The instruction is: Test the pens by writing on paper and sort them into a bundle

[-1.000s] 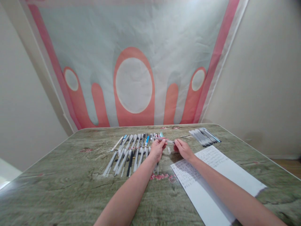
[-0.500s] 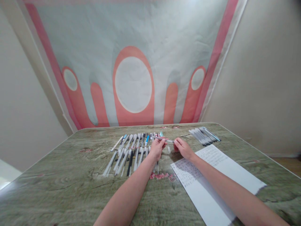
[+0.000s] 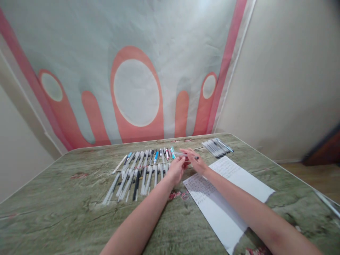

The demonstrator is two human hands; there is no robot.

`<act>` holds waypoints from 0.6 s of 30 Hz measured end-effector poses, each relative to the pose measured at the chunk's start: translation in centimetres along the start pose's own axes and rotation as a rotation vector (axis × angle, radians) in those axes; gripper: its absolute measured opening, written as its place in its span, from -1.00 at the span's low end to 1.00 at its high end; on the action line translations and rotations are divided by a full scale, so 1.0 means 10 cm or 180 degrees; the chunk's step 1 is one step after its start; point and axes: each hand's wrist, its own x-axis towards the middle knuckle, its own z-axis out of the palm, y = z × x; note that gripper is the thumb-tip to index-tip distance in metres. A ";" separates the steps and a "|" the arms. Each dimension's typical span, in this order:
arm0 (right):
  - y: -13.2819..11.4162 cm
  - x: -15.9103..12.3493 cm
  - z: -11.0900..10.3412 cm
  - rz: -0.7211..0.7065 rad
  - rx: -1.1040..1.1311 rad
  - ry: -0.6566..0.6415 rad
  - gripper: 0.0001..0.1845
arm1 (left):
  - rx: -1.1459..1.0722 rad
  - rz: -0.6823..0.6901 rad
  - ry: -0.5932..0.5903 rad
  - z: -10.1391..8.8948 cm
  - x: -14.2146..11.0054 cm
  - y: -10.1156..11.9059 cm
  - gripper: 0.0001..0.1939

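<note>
A clear pen (image 3: 181,154) with a dark end lies slanted across the fingers of my right hand (image 3: 196,162), which is closed round it. My left hand (image 3: 177,169) is just to the left and slightly lower, its thumb and fingers pinched together close under the pen. Whatever sits in that pinch is too small and blurred to name. The two hands meet or nearly meet at the fingertips. Left of them, pens and pen parts (image 3: 136,185) lie in two rows on the wood-patterned table (image 3: 66,198), the nearer row partly hidden by my left hand and forearm.
A sheet of handwritten paper (image 3: 233,180) lies under my right forearm. Beyond it, a neat group of clear pens (image 3: 216,148) rests near the far right edge. Blue pens (image 3: 156,156) and a teal pen (image 3: 172,152) stand out in the farther row. A patterned cloth (image 3: 138,28) hangs behind the table.
My right hand has moved left to my left hand and now holds the pen, which earlier stretched between both hands. The view has swung to the right.
</note>
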 end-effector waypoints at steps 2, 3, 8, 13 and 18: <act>0.03 0.05 -0.06 0.0203 0.0041 0.0284 -0.47 | 0.0756 0.0146 -0.0273 0.05 -0.06 -0.04 -0.74; 0.06 0.08 -0.11 0.0315 0.0071 0.0454 -0.45 | 0.1222 0.0259 -0.0488 0.08 -0.11 -0.06 -0.72; 0.17 0.23 -0.40 0.0540 -0.0077 0.1167 -0.58 | 0.3455 0.0835 -0.1339 0.23 -0.39 -0.19 -0.38; 0.26 0.13 -0.68 0.0871 -0.0092 0.1479 -0.72 | 0.4400 0.1049 -0.1419 0.25 -0.46 -0.26 -0.06; 0.31 -0.35 -0.95 0.1565 0.0452 0.0900 -0.75 | 0.4630 0.1038 -0.1501 0.19 -0.40 -0.22 -0.08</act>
